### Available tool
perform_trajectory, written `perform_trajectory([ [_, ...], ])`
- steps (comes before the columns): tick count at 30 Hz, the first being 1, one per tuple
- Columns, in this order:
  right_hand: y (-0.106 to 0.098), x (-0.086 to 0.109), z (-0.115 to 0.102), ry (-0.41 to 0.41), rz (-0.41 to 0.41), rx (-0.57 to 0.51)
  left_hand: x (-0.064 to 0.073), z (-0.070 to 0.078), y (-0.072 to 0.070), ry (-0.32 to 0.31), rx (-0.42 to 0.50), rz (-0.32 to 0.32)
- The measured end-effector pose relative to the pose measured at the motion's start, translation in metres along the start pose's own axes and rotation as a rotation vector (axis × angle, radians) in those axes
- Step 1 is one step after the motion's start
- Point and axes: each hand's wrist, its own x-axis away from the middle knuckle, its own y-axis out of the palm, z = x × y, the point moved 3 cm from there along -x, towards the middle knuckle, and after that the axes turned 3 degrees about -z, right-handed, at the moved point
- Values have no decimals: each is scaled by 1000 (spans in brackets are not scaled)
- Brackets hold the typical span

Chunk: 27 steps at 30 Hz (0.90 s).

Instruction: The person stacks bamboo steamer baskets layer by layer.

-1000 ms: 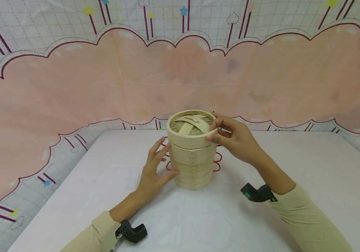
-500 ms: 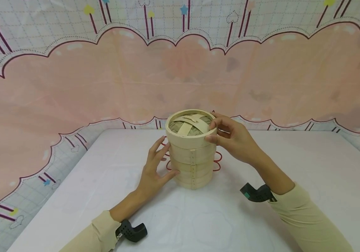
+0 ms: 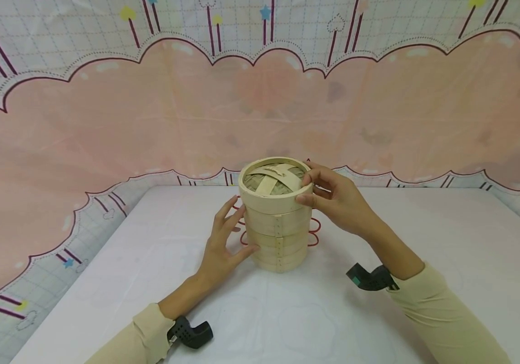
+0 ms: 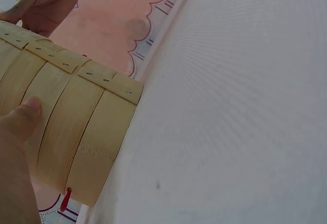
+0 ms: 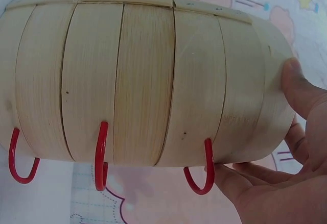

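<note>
A tall round bamboo steamer (image 3: 279, 237) stands upright on the white table, its stacked tiers topped by a woven lid (image 3: 272, 183). Red loops (image 5: 102, 157) stick out from its sides. My left hand (image 3: 219, 253) holds the steamer's left side, thumb on the front wall and fingers spread along the side. In the left wrist view, that thumb (image 4: 25, 114) presses against a tier. My right hand (image 3: 341, 202) grips the lid's right rim, thumb on the outer band and fingers over the top edge. The lid sits level on the stack.
The white table (image 3: 105, 273) spreads around the steamer. Behind it hangs a pink and white patterned cloth (image 3: 196, 116). Black wrist cameras are strapped on the left wrist (image 3: 191, 333) and the right wrist (image 3: 371, 278).
</note>
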Motion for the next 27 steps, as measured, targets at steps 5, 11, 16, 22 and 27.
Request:
perform_trajectory([
  [5, 0, 0, 0, -5, -3, -4, 0, 0, -1, -2, 3, 2],
  [11, -1, 0, 0, -11, -11, 12, -1, 1, -1, 4, 0, 4],
  [16, -2, 1, 0, 6, -15, 12, -1, 2, 0, 13, 3, 4],
  [22, -3, 3, 0, 18, -18, -5, -2, 2, 0, 21, -1, 3],
  [27, -1, 1, 1, 17, -22, -10, 0, 1, 0, 12, -12, 4],
])
